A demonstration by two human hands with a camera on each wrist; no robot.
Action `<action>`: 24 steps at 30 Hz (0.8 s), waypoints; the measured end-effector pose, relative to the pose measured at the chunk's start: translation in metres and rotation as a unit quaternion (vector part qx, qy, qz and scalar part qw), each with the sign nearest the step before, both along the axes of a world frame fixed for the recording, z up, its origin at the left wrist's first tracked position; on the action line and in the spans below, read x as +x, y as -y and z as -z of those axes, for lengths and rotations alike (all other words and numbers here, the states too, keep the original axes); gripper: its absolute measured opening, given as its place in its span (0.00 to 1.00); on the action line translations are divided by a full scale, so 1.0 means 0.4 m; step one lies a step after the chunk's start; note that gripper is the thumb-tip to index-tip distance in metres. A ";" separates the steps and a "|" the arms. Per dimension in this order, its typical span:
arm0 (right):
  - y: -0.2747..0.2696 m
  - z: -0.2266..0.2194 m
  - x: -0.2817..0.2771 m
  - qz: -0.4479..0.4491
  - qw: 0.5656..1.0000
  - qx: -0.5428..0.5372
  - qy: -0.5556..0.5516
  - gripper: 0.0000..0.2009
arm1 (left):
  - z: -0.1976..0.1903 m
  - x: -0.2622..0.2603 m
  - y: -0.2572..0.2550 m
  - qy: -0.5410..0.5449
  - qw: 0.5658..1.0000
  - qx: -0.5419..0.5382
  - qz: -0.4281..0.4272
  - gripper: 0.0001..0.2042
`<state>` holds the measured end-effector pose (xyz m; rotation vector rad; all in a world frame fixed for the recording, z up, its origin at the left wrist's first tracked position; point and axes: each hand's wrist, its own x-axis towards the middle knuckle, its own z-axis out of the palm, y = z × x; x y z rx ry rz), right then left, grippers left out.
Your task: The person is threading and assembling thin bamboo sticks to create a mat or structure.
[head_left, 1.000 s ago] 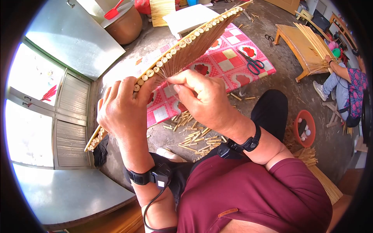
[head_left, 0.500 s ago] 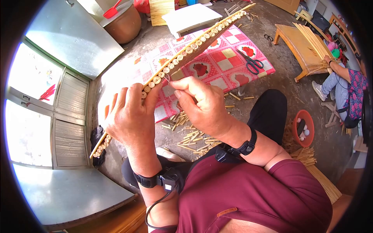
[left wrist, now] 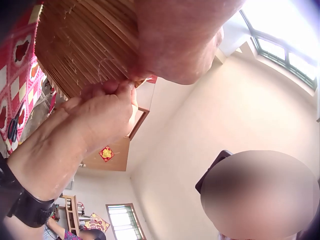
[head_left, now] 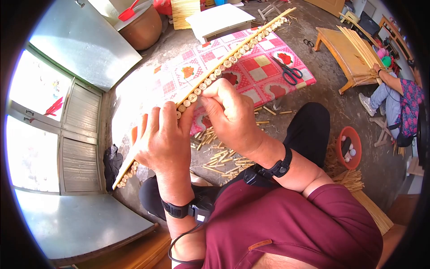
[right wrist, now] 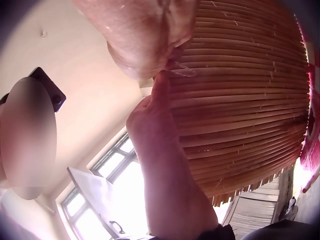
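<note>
A mat of thin stalks is held up at a slant, its round cut ends lined along a long rod; its flat face fills much of the right wrist view. The left hand grips the mat's edge, fingers over the rod and thumb on the cut ends. Close beside that thumb, the right hand has thumb and index finger pinched together at the edge. A thin clear thread loops out by its fingertips against the stalks. The exact pinch point is partly hidden by the fingers.
Below the mat stands a low table with a red-and-white patterned cloth, black scissors on it. Cut stalk pieces litter the floor. An orange basin is at right, near a seated person by a wooden table.
The left hand and the mat have shifted right and slightly down, and the mat's underside shows less. The right hand has stayed nearly in place, so the two hands are closer together.
</note>
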<state>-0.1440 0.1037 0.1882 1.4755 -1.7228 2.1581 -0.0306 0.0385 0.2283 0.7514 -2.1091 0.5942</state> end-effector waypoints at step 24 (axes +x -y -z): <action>-0.078 0.244 0.030 -0.245 0.892 0.133 0.356 0.06 | 0.268 0.095 -0.030 0.026 0.997 0.043 0.054 0.16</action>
